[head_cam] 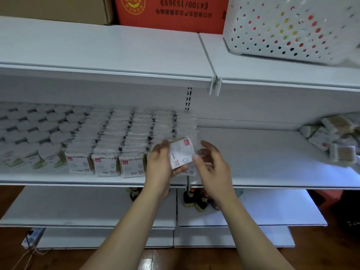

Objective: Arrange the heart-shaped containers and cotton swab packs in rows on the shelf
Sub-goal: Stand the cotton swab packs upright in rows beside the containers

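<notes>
Forearms enter from 6 o'clock and meet in front of the middle shelf (pixel 272 172). Left hand (pixel 160 166) grips 1 cotton swab pack (pixel 182 153), thumb and fingers curled round its lower left edge; the pack is tilted, long axis running from about 7 o'clock up to 1 o'clock, printed label facing the camera. Right hand (pixel 212 164) sits just beside the pack at its 3 o'clock edge, fingers loosely curled; thumb tip looks to touch the clear wrapper, but a firm pinch cannot be confirmed. Left hand is the nearer to the stocked area. Rows of swab packs (pixel 120 141) stand upright at 9 to 10 o'clock of the hands, front rank at the shelf lip, the rightmost column partly hidden behind the left hand. Heart-shaped containers (pixel 37 131) fill rows further out at 9 o'clock. Judgement: the held pack belongs at the right end of the block, so the move is short, away from the camera and slightly left, and the pack needs rotating upright to match its neighbours. Loose pile of packs (pixel 335 137) lies unsorted at 3 o'clock, well apart. White perforated basket (pixel 292 26) at 1 o'clock on the upper shelf; red carton (pixel 175 14) at 12 o'clock.
</notes>
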Action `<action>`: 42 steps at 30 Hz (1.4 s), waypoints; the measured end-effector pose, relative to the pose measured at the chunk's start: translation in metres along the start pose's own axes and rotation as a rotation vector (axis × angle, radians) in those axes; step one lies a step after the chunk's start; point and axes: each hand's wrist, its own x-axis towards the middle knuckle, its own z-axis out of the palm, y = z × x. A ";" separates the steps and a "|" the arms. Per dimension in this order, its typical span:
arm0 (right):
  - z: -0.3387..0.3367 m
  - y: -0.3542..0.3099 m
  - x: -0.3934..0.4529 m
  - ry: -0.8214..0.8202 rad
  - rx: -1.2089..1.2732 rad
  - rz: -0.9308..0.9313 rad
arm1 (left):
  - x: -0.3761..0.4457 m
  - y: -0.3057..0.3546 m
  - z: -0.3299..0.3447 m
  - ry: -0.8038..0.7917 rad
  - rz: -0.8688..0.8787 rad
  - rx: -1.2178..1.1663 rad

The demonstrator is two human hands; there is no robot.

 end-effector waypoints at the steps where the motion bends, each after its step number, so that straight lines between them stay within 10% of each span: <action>1: -0.003 -0.004 -0.001 -0.005 0.038 0.024 | -0.002 -0.002 0.006 -0.045 -0.034 -0.022; 4: -0.018 -0.003 0.004 0.088 0.044 0.051 | -0.005 -0.004 0.022 -0.164 -0.048 0.120; 10: -0.063 0.042 0.061 0.249 -0.255 -0.047 | 0.027 -0.012 0.025 -0.137 0.713 1.283; 14: -0.062 0.067 0.115 0.104 -0.460 -0.158 | 0.055 -0.013 0.038 -0.252 0.587 1.778; 24: -0.034 0.118 0.201 -0.133 -0.652 -0.315 | 0.093 -0.025 0.055 -0.164 0.537 1.865; 42: -0.044 0.135 0.204 -0.080 -1.025 -0.439 | 0.082 -0.023 0.071 -0.036 0.510 1.862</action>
